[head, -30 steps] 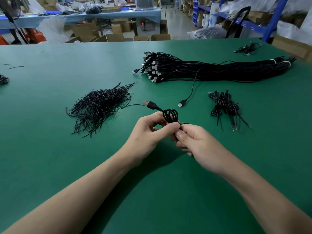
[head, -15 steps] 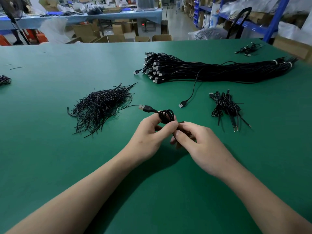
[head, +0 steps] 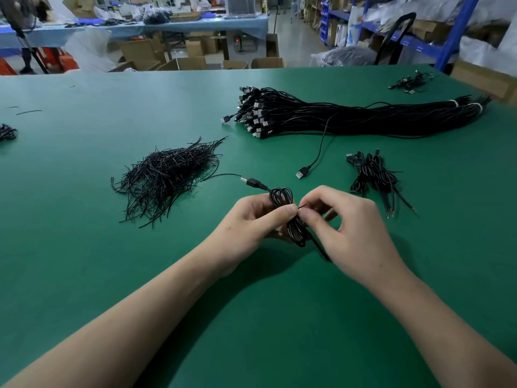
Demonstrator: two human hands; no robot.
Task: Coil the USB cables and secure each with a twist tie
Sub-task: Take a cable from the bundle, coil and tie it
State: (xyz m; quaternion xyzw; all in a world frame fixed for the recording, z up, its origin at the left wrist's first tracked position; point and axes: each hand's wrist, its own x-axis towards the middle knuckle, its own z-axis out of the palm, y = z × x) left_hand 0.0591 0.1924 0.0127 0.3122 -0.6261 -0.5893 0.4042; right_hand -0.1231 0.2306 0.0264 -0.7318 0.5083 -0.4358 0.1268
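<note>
Black coil [head: 281, 196]: held in my left hand [head: 249, 219] just above the bench [head: 84, 247], fingers [head: 279, 212] clamped round its middle, plug [head: 251, 182] poking out twd the tie pile [head: 167, 177].
Right hand [head: 355, 231]: pinching a thin strand at the coil's waist. Prob the twist tie [head: 302, 206], too small to be 100% sure.
Risk 1: if the left grip eases, the loops spring open & I redo the wind.
Risk 2: tie's thin, could slip out before the twist bites, or catch only some loops.
Risk 3: loose tail [head: 319, 247] below might get left out or snag.
Bench stuff: green mat; big uncoiled bundle [head: 363, 119] at the back, done coils [head: 372, 175] on the right, stray cable [head: 303, 173] between.
Room: warehouse-ish, cardboard boxes [head: 179, 63], blue racking [head: 453, 32] on the right, blue-covered table [head: 195, 25] behind.
</note>
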